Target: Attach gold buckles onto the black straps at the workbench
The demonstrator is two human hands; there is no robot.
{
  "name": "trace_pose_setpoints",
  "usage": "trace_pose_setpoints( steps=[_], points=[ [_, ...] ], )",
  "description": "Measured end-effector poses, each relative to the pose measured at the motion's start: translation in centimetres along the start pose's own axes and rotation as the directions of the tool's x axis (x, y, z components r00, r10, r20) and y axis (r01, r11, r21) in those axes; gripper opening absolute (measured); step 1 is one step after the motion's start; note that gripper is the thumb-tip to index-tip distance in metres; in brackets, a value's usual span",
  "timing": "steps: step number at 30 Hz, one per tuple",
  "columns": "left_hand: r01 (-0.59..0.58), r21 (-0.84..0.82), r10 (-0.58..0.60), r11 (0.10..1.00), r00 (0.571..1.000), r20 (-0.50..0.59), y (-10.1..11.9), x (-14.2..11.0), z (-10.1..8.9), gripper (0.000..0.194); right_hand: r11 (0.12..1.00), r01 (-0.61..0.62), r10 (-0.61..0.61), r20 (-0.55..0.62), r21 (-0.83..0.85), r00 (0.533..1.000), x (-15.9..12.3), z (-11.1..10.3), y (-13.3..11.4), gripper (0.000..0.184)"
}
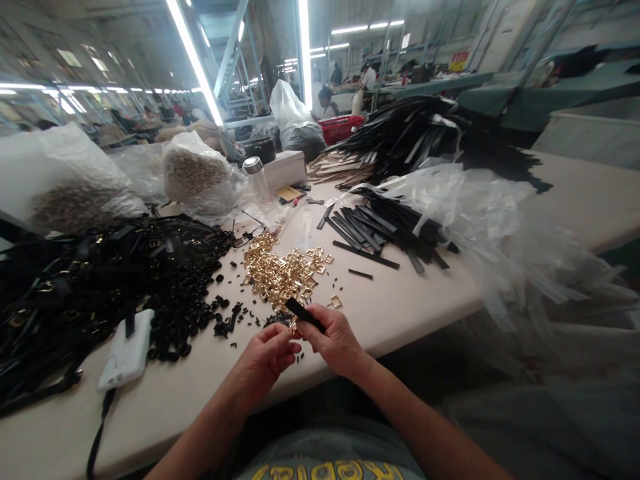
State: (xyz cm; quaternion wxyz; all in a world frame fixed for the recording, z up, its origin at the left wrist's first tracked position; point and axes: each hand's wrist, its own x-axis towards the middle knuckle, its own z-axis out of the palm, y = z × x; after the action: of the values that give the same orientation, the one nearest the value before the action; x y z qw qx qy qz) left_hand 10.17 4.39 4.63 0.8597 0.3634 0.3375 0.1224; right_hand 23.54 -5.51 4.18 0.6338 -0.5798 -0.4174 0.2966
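Near the table's front edge my two hands meet. A short black strap (304,313) is gripped in my right hand (333,340), its free end pointing up and left. My left hand (273,350) pinches a small gold buckle (296,329) against the strap's near side. Whether the strap passes through the buckle is hidden by my fingers. Just beyond my hands lies a heap of gold buckles (275,273). Small black pieces (235,317) are scattered left of my left hand.
Black strips (365,223) lie right of the buckles, beside clear plastic wrapping (480,220). At left are finished-looking black straps (75,280), a heap of black round parts (180,313) and a white power bank (127,350) with a cable. Bags, a glass bottle (256,177) and eyeglasses (249,233) stand farther back.
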Motion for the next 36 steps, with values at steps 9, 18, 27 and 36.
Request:
trace_pose_setpoints(
  steps=[9,18,27,36],
  points=[
    [0.052,-0.095,-0.043,0.994,0.995,0.092,0.5,0.0,-0.1,0.035,0.994,0.105,-0.104,0.184,0.004,0.977,0.3,-0.3,-1.2,0.019],
    [-0.268,0.225,0.263,0.937,0.963,0.053,1.0,0.3,0.1,0.022,0.988,-0.054,0.047,0.056,0.144,0.997,-0.5,0.5,0.6,0.027],
    [-0.449,0.374,0.479,0.811,0.878,0.015,1.5,-0.3,1.2,0.022,0.928,-0.204,0.176,0.118,0.313,0.977,-1.6,1.7,2.0,0.04],
    [-0.505,0.272,0.514,0.819,0.857,0.041,0.4,0.4,1.0,0.024,0.929,-0.264,0.287,-0.056,0.26,0.956,-1.8,2.6,1.9,0.045]
  ],
)
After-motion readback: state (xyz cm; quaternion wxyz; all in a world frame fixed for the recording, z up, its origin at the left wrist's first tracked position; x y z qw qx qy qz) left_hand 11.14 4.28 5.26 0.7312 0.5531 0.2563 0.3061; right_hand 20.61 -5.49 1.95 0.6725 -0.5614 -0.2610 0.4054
